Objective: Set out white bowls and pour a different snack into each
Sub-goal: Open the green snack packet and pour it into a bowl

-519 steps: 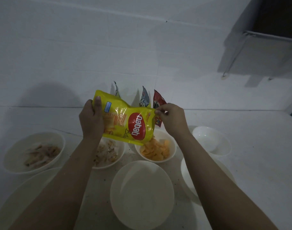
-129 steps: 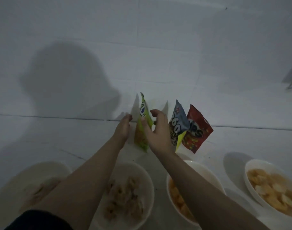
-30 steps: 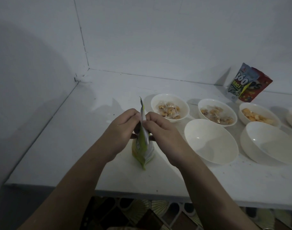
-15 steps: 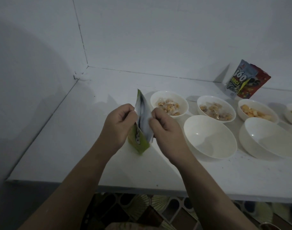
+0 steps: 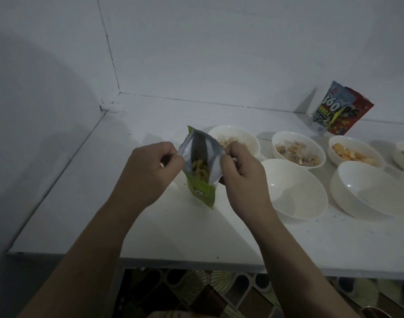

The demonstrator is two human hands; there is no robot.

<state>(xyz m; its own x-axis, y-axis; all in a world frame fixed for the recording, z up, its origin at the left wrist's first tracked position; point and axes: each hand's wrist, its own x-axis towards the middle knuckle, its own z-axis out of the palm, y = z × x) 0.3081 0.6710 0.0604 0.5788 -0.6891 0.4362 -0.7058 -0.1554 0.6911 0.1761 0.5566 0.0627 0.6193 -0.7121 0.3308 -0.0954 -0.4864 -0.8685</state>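
Above the near left part of the counter (image 5: 150, 226), the left hand (image 5: 148, 173) and right hand (image 5: 240, 173) each pinch one side of the green packet (image 5: 202, 191). Its top, sealed a second ago, now gapes, showing snacks. Pouring into the empty bowl (image 5: 295, 191) just right looks next.

— What colours show on the small foil snack bag (image 5: 202, 173)?
— Green outside, silver lining, yellowish pieces within.
— And the round glossy bowls (image 5: 295, 191)?
— White, like the flat stone counter (image 5: 132, 214). One bowl's snack (image 5: 351, 154) is orange.
— The pouches at the wall?
— A blue-grey printed pouch (image 5: 328, 109) with white numerals; a red printed pouch (image 5: 354, 118) behind it.
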